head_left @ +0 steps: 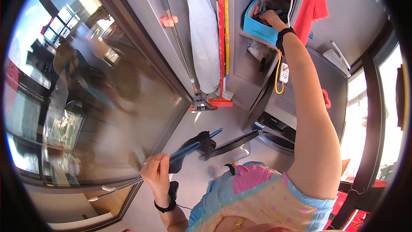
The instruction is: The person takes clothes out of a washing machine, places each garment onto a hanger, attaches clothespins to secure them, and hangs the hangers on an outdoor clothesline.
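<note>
My left hand (155, 174) is closed around long, thin blue rods (184, 149) that look like part of a clothes hanger; their white-tipped ends stick out past the wrist side. A black cloth piece (199, 146) hangs over the rods, just beyond the fingers. Up at the shelf, my right hand (272, 18) reaches into a light blue basket (259, 29). Its fingers are bent down among small mixed items (257, 12), and what they grip is hidden. Each wrist wears a black band.
Below the right arm stands a front-loading washing machine (279, 124) with its round door (236, 144) open. A power strip (284, 73) with a yellow cord hangs by the shelf. A floor squeegee (201, 103), red broom (221, 102) and glass door (128, 103) are at left.
</note>
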Motion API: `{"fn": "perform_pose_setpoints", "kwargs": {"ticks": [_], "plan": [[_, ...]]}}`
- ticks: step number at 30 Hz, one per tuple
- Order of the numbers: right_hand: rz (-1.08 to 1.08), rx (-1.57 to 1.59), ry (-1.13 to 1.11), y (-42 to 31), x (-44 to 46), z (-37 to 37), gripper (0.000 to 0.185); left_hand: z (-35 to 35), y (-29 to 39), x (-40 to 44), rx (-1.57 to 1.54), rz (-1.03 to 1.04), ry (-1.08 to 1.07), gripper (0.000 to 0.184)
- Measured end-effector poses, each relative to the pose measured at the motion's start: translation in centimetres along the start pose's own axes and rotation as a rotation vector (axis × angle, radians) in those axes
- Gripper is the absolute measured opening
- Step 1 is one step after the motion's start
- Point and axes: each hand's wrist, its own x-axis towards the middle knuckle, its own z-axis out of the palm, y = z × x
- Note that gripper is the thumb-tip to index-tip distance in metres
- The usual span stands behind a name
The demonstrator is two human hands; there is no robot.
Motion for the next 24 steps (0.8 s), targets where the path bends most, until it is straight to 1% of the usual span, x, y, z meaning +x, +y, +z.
{"fn": "perform_pose_setpoints", "kwargs": {"ticks": [3,6,7,8,10,13,14,16,18,20,24], "plan": [[0.149,0.683,0.088,0.4,-2.0,-0.9,0.022,-0.3,0.1,0.0,-0.006,-0.031,0.015,0.011],[-0.131,1.114,0.215,-0.5,-4.1,-1.2,0.015,-0.8,-0.2,0.0,-0.01,-0.03,0.055,0.01],[-0.183,1.203,0.177,-1.3,-4.7,-1.4,0.016,-1.1,-0.1,0.2,-0.02,-0.041,0.059,0.009],[-0.23,1.213,0.136,-1.9,-4.2,-1.2,0.018,-1.5,0.0,0.5,-0.031,-0.051,0.065,0.009],[-0.346,1.166,0.106,-5.0,-7.8,-1.4,0.018,-2.2,0.2,1.0,-0.043,-0.02,0.069,0.007],[-0.504,1.015,-0.18,-10.3,-16.5,-2.7,0.022,-3.7,0.5,1.7,-0.03,0.001,0.068,0.007],[-0.546,1.005,-0.261,-11.4,-18.4,-2.3,0.021,-4.0,0.7,1.9,-0.01,0.003,0.07,0.007],[-0.571,0.998,-0.433,-13.8,-22.5,-1.2,0.02,-4.4,0.3,2.2,-0.055,0.055,0.113,0.009],[-0.563,1.017,-0.53,-15.7,-25.9,1.0,0.018,-5.5,0.1,2.5,-0.037,0.008,0.106,0.011],[-0.576,1.012,-0.604,-17.2,-29.5,3.0,0.017,-6.1,-0.5,2.6,-0.028,0.012,0.16,0.015],[-0.571,0.991,-0.738,-19.8,-36.1,5.3,0.016,-7.7,-2.2,2.2,-0.019,-0.008,0.172,0.022]]}}
